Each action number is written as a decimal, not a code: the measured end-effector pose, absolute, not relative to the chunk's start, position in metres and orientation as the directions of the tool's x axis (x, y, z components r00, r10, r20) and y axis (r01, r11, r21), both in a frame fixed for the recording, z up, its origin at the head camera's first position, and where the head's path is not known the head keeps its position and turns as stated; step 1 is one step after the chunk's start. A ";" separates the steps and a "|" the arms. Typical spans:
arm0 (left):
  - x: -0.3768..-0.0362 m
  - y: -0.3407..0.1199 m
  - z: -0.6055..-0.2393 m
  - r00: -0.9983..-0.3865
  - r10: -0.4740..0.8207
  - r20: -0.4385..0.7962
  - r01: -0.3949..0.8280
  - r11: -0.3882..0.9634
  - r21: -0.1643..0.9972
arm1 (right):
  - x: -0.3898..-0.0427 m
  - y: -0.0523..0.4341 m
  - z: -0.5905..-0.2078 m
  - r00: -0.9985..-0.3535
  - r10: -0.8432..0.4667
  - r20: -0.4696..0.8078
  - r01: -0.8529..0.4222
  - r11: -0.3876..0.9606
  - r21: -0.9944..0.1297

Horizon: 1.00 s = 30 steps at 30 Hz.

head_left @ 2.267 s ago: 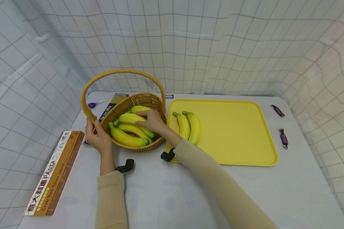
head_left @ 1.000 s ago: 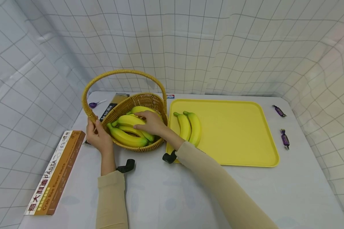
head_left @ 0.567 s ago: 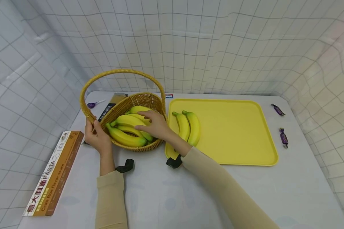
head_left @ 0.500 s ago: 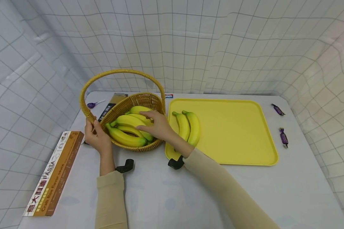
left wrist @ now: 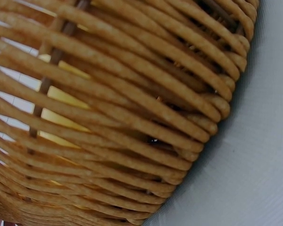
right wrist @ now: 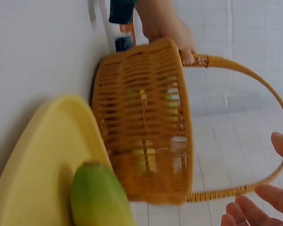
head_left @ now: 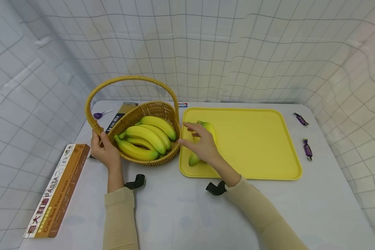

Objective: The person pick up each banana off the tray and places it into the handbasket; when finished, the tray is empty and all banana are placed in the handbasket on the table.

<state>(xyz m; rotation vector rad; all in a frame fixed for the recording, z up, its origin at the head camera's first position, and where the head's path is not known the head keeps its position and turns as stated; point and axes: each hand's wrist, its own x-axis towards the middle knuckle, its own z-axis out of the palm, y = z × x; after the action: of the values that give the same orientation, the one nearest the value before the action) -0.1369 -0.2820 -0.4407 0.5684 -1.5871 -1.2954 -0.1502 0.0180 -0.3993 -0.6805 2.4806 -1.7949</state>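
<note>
At my nine o'clock a pasta box [head_left: 54, 192] lies along the table edge. My left hand [head_left: 104, 151] grips the wicker basket [head_left: 150, 107] where the handle meets the rim — steadying it, I judge, so it won't slide. Four bananas in the basket [head_left: 145, 137] lie nested at eleven o'clock. My right hand [head_left: 203, 144], fingers loosely spread and holding nothing, hovers over the two bananas on the tray [head_left: 206, 130]. The yellow tray [head_left: 262, 146] sits at one o'clock — two purple candies [head_left: 307, 148] lie beyond it.
</note>
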 end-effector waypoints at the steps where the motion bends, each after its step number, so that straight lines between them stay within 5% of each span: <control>1: -0.137 -0.282 -0.441 -0.420 -0.822 0.384 0.214 0.322 0.922 | -0.150 0.025 -0.400 -0.911 -0.328 0.248 -0.339 0.255 -0.906; 14: -0.140 -0.282 -0.441 -0.394 -0.831 0.394 0.210 0.336 0.918 | -0.160 0.089 -0.427 -0.966 -0.156 0.207 -0.248 0.323 -0.913; 30: -0.137 -0.280 -0.438 -0.420 -0.829 0.371 0.188 0.320 0.929 | -0.175 0.097 -0.452 -0.991 -0.127 0.050 -0.098 0.412 -0.906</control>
<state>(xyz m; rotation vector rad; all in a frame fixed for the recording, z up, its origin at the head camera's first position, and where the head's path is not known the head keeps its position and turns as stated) -0.1368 -0.2804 -0.4384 0.5961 -1.5992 -1.2912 -0.1750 0.0966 -0.4518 -0.2089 2.6169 -1.6762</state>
